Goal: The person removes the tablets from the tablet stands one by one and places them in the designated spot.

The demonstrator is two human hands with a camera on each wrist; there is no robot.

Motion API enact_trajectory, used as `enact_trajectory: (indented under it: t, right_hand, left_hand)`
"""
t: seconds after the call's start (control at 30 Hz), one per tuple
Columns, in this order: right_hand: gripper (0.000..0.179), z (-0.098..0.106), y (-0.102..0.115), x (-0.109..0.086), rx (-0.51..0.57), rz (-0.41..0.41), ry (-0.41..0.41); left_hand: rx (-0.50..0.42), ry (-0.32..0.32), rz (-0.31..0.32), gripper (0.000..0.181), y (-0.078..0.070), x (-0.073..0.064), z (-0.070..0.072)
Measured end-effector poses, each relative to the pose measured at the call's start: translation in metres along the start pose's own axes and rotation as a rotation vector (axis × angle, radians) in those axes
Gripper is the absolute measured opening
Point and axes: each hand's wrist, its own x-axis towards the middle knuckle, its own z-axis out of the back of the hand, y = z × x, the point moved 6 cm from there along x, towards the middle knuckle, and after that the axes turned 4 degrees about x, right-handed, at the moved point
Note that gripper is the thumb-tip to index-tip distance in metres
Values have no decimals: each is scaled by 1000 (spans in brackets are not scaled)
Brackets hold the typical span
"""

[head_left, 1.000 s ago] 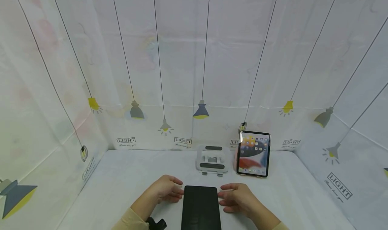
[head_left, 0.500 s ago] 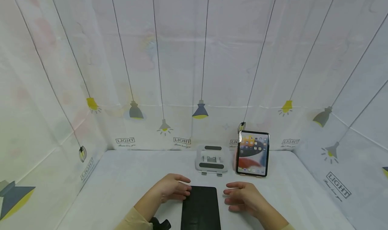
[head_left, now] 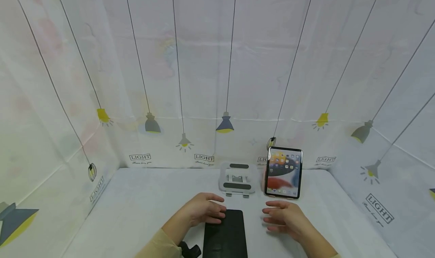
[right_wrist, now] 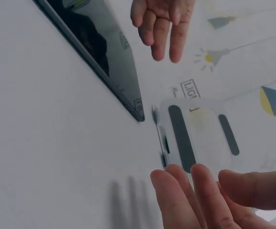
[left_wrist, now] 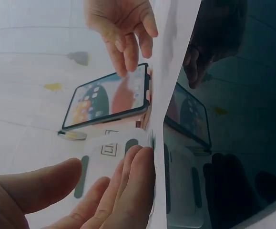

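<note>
A flat, glossy black slab [head_left: 225, 235], shaped like a tablet, lies on the white table at the front middle; its near end is cut off by the frame. My left hand [head_left: 208, 210] is over the slab's far left corner, fingers loosely bent and holding nothing; contact with it cannot be made out. To the right of the slab, apart from it, my right hand [head_left: 283, 218] has relaxed, spread fingers and an empty palm. The slab's dark surface [left_wrist: 233, 124] mirrors a hand and the upright tablet in the left wrist view.
Behind the hands lies a grey-white folded stand [head_left: 238, 179] with dark pads. Right of it a lit tablet [head_left: 284, 173] leans upright on a pinkish support. A black object [head_left: 190, 250] shows by my left wrist. A lamp-printed curtain [head_left: 217, 80] encloses the table.
Both hands have moved right. My left hand has gone from beside the slab's left edge to over its corner, while my right hand has drawn away from its right edge.
</note>
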Motion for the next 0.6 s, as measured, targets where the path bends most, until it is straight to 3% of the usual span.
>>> enact_trajectory:
  t: [0.6]
  right_hand:
    - [60,51,26,-8,-4,62,-69]
  left_hand:
    - [-114,48,-60,50,-17,33,-23]
